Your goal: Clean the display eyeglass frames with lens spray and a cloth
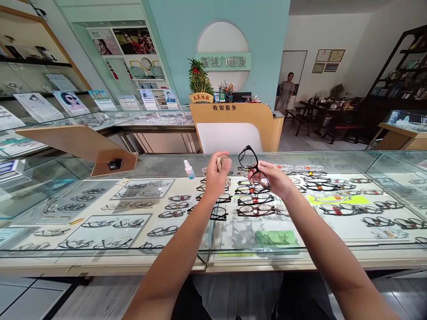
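Note:
My right hand (273,177) is closed on a pair of black-framed eyeglasses (248,148), pinched near the middle and tilted so that one lens is above the other. To its left, my left hand (217,175) is raised with curled fingers around a small beige, folded thing (221,162) that looks like a cloth; most of it is hidden. The two hands are apart, above the glass display counter (156,165). A small white spray bottle (189,170) stands on the counter left of my left hand.
Rows of eyeglasses (255,210) lie inside the counter beneath my arms. A tilted wooden board (83,142), perhaps the back of a mirror, stands on the left. Beyond are a wooden cashier desk (233,114) and a person (286,94) by a doorway.

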`<move>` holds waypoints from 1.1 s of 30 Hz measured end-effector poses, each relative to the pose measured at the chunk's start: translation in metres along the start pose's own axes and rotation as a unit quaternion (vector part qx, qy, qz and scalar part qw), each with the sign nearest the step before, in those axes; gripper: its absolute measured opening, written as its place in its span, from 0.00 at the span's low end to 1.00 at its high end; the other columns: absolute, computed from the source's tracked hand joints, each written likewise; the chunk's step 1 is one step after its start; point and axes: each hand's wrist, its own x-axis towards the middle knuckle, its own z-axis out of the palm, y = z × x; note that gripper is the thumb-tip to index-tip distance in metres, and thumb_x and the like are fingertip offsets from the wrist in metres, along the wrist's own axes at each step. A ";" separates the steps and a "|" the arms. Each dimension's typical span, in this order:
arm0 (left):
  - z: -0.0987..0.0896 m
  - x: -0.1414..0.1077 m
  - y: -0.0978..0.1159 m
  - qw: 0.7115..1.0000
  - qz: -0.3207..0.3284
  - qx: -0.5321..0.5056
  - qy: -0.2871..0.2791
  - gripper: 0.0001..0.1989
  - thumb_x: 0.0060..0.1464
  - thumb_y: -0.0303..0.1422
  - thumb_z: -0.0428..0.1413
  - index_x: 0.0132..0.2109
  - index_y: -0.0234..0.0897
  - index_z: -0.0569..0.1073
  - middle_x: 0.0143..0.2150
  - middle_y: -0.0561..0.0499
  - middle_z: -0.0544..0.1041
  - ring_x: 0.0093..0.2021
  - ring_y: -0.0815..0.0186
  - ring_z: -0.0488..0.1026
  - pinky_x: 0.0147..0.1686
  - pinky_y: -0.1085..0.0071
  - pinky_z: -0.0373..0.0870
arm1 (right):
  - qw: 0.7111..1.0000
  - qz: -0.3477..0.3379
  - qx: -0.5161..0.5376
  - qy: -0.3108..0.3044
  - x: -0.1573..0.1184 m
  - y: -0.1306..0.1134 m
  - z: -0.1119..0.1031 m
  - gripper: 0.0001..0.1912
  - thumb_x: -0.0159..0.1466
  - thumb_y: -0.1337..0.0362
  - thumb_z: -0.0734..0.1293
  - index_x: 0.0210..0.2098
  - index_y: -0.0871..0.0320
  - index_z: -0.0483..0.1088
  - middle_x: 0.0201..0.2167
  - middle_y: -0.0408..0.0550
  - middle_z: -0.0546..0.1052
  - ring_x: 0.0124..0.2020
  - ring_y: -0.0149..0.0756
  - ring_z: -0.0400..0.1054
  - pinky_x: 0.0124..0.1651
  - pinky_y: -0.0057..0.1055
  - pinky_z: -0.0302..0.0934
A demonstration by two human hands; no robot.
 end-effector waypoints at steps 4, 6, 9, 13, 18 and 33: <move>-0.001 -0.005 0.006 0.946 0.243 0.206 -0.061 0.35 0.58 0.45 0.69 0.69 0.41 0.71 0.67 0.37 0.75 0.67 0.48 0.71 0.67 0.53 0.67 | 0.997 -0.026 -0.077 -0.014 -0.002 -0.007 -0.007 0.15 0.64 0.51 0.78 0.34 0.55 0.78 0.35 0.47 0.83 0.39 0.39 0.77 0.50 0.36 0.67; 0.000 -0.007 0.006 0.930 0.263 0.243 -0.084 0.38 0.58 0.45 0.69 0.71 0.42 0.70 0.68 0.37 0.75 0.68 0.45 0.71 0.69 0.50 0.65 | 0.992 -0.026 -0.121 -0.026 -0.003 -0.010 -0.010 0.15 0.65 0.51 0.77 0.33 0.55 0.78 0.34 0.47 0.83 0.40 0.40 0.77 0.51 0.36 0.66; 0.002 -0.009 0.006 0.928 0.244 0.269 -0.084 0.38 0.57 0.47 0.70 0.71 0.43 0.71 0.66 0.37 0.78 0.65 0.45 0.75 0.68 0.50 0.67 | 0.985 -0.028 -0.165 -0.042 -0.006 -0.014 -0.013 0.15 0.67 0.50 0.76 0.33 0.55 0.78 0.33 0.48 0.84 0.40 0.41 0.77 0.51 0.37 0.65; 0.001 -0.010 0.012 0.912 0.282 0.289 -0.076 0.39 0.55 0.48 0.72 0.70 0.42 0.73 0.63 0.38 0.80 0.62 0.46 0.77 0.65 0.52 0.71 | 0.979 -0.039 -0.193 -0.059 -0.008 -0.022 -0.012 0.15 0.68 0.51 0.74 0.33 0.55 0.78 0.33 0.47 0.84 0.38 0.40 0.77 0.51 0.37 0.65; 0.002 0.003 0.042 0.880 0.347 0.321 -0.045 0.36 0.57 0.50 0.71 0.67 0.41 0.73 0.60 0.39 0.82 0.59 0.49 0.80 0.61 0.52 0.75 | 0.968 -0.040 -0.238 -0.073 -0.009 -0.062 0.001 0.15 0.68 0.50 0.73 0.32 0.55 0.77 0.32 0.45 0.84 0.38 0.39 0.77 0.50 0.37 0.68; 0.019 0.058 0.129 0.866 0.391 0.242 0.196 0.35 0.49 0.50 0.76 0.60 0.47 0.74 0.55 0.46 0.79 0.57 0.51 0.79 0.58 0.53 0.77 | 0.713 -0.404 -0.534 0.207 -0.037 -0.142 0.049 0.32 0.65 0.47 0.77 0.64 0.45 0.69 0.65 0.52 0.76 0.65 0.52 0.73 0.66 0.52 0.70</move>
